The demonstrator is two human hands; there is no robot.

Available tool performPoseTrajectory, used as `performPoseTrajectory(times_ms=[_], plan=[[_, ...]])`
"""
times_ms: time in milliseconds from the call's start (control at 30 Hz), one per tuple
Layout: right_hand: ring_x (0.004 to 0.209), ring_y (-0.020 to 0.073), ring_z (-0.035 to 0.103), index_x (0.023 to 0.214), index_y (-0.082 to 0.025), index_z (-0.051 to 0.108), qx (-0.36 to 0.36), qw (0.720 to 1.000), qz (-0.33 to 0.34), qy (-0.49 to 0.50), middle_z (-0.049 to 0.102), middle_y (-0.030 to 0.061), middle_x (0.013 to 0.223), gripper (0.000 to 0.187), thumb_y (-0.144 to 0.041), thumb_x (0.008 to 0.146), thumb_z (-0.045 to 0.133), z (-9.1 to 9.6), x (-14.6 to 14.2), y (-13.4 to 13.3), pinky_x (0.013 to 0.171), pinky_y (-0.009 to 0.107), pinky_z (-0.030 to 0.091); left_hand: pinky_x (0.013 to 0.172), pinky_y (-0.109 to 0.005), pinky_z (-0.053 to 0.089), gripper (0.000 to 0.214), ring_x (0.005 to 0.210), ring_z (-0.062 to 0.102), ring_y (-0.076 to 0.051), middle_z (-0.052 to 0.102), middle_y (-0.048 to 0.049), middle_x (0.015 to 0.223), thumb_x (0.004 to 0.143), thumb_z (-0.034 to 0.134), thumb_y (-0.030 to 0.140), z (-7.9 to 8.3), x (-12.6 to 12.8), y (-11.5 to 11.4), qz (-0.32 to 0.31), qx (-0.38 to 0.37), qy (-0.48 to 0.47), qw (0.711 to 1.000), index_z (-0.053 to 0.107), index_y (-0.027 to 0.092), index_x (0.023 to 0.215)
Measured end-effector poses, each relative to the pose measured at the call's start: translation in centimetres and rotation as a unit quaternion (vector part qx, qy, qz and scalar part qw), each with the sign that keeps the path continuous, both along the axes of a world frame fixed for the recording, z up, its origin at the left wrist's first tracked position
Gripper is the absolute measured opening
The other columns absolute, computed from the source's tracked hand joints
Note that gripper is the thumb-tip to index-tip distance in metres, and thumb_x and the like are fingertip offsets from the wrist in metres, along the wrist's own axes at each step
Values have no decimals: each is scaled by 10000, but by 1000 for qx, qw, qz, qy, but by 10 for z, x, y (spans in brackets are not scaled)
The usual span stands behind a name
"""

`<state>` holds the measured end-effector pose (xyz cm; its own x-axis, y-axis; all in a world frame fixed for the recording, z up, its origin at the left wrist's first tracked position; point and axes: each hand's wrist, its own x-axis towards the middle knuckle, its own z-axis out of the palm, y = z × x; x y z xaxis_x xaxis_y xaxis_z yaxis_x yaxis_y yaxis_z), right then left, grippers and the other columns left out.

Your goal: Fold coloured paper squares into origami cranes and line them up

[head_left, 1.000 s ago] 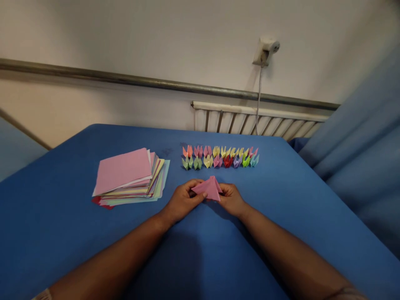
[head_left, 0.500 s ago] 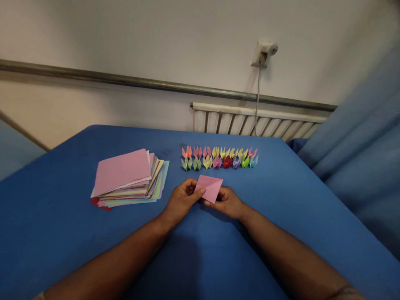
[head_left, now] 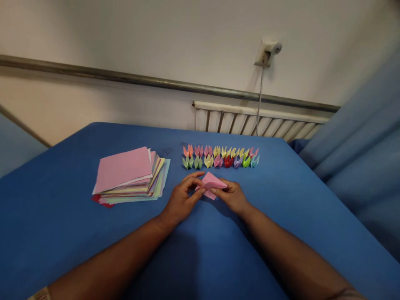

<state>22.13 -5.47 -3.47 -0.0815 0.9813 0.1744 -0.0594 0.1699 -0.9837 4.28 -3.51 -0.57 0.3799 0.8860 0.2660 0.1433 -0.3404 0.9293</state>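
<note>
A small folded pink origami paper (head_left: 212,181) is held between both hands just above the blue surface. My left hand (head_left: 185,195) pinches its left side, thumb in front and forefinger raised along the top edge. At the right corner, my right hand (head_left: 233,195) grips it with the thumb on the near face. Part of the lower edge is hidden behind the thumbs. Beyond the paper stand two rows of small folded paper cranes (head_left: 228,161) in several colours. Left of my hands lies a thick stack of coloured paper sheets (head_left: 125,170), a pink one on top.
The blue-covered table (head_left: 78,233) reaches back toward a wall. A metal rail (head_left: 156,84) crosses the wall above a white radiator (head_left: 237,116). A cord (head_left: 260,89) hangs from a wall socket (head_left: 264,54). A blue curtain (head_left: 359,154) hangs at the right.
The pink paper has turned and its layers have parted, so a raised point shows at the top. Both thumbs have moved to its near face, and the view has shifted slightly.
</note>
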Motion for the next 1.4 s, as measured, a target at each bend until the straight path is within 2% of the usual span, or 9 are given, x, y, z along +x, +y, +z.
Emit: performPoseTrajectory(times_ms=[167, 267, 433, 600, 733, 833, 1100, 1233, 1400], plan=[[691, 150, 582, 867, -170, 716, -18, 1000, -6, -24, 670, 23, 776, 264, -384, 713, 720, 2, 1, -1, 698, 297, 475, 753, -290, 505, 247, 780, 624, -144, 642, -7, 830, 758, 681, 315, -2, 4, 2, 24, -123, -67, 990, 548, 180, 916], [640, 132, 563, 853, -173, 689, -45, 999, -9, -19, 652, -2, 719, 313, -410, 659, 752, 3, 2, -1, 642, 267, 462, 752, -291, 499, 283, 783, 630, -153, 657, -16, 832, 731, 700, 305, 0, 2, 3, 18, -126, -50, 991, 561, 178, 944], [474, 84, 451, 616, -172, 597, -63, 997, -52, -10, 541, -40, 517, 327, -472, 696, 697, 5, 0, 0, 480, 215, 359, 669, -267, 478, 283, 692, 615, -143, 641, 7, 739, 742, 685, 329, 0, -1, 5, 30, -120, -6, 992, 597, 180, 966], [403, 77, 424, 659, -172, 582, -67, 997, -44, -1, 503, -55, 453, 331, -481, 768, 630, 3, -3, 1, 422, 208, 317, 617, -250, 467, 347, 629, 599, -131, 635, 26, 695, 730, 685, 381, -1, 1, 7, 66, -171, -50, 982, 571, 176, 986], [421, 78, 448, 691, -173, 583, -48, 996, -74, -4, 529, -51, 486, 312, -469, 782, 624, 3, -4, 0, 429, 203, 341, 559, -241, 453, 312, 548, 559, -115, 614, 17, 636, 704, 702, 400, 0, 5, 4, 13, -222, -32, 974, 585, 149, 847], [409, 78, 462, 743, -177, 596, -52, 997, -59, -2, 548, -50, 516, 306, -478, 796, 602, 3, -4, -1, 426, 206, 362, 542, -225, 425, 286, 515, 520, -102, 561, 26, 560, 755, 654, 421, 2, 5, 2, 18, -207, -23, 978, 570, 152, 708], [383, 68, 456, 767, -180, 576, -77, 997, -16, -6, 552, -56, 524, 299, -479, 790, 577, -3, -2, 3, 411, 198, 365, 548, -227, 421, 297, 536, 513, -113, 558, 24, 569, 804, 585, 428, 5, 1, 5, 49, -161, 2, 986, 572, 165, 667], [347, 62, 414, 719, -184, 549, -103, 994, -33, -21, 539, -62, 469, 295, -471, 758, 609, -3, -3, 3, 370, 189, 314, 561, -228, 420, 286, 548, 514, -113, 551, 31, 580, 800, 584, 420, 6, 1, 5, 66, -147, 12, 987, 579, 169, 662], [358, 60, 405, 709, -188, 543, -92, 994, -54, -21, 509, -71, 460, 279, -457, 765, 593, -1, -2, 4, 374, 187, 305, 585, -245, 450, 275, 559, 540, -123, 570, 16, 587, 820, 561, 397, 3, 1, 8, 56, -150, 17, 987, 611, 151, 710]])
